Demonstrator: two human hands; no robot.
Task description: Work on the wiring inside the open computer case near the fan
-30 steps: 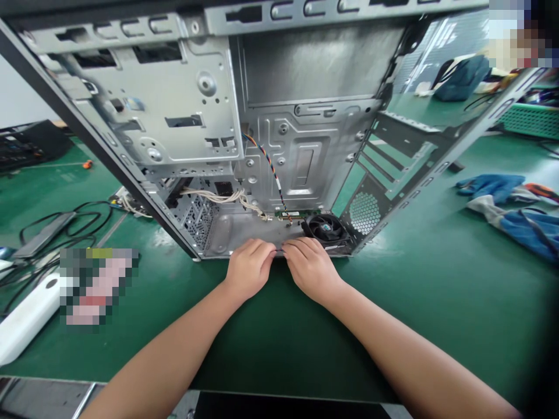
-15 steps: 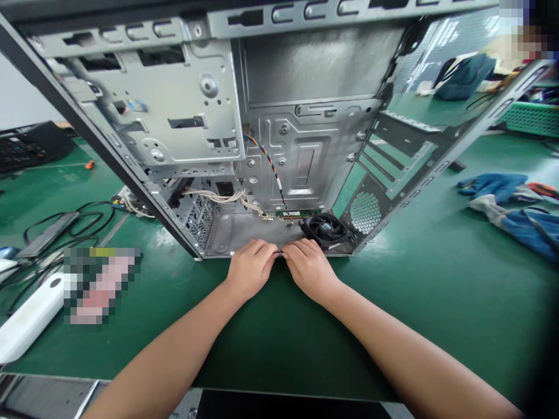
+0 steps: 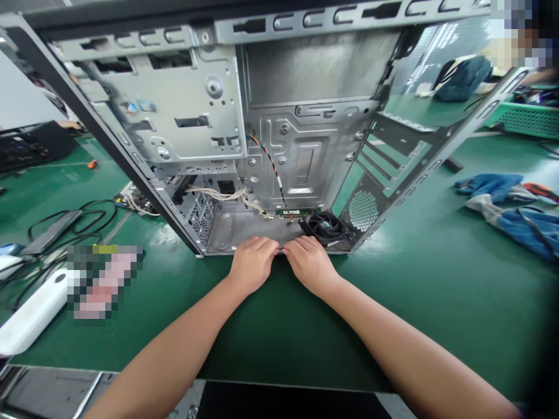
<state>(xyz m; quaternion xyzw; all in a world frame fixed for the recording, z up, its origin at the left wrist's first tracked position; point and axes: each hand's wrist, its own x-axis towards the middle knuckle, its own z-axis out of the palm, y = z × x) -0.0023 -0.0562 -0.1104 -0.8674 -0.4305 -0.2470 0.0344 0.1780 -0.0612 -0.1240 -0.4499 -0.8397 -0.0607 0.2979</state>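
Left hand (image 3: 254,265) and right hand (image 3: 311,265): both bare, with rounded knuckles; fingertip detail too small to assess. Left forearm (image 3: 183,331) and right forearm (image 3: 393,331): likewise bare as far as the lower part of the view, smooth in outline, slim at the wrist and broadening evenly toward the elbow. Bottom centre: plain black material (image 3: 292,401), apparently clothing; garment type and fabric cannot be determined.
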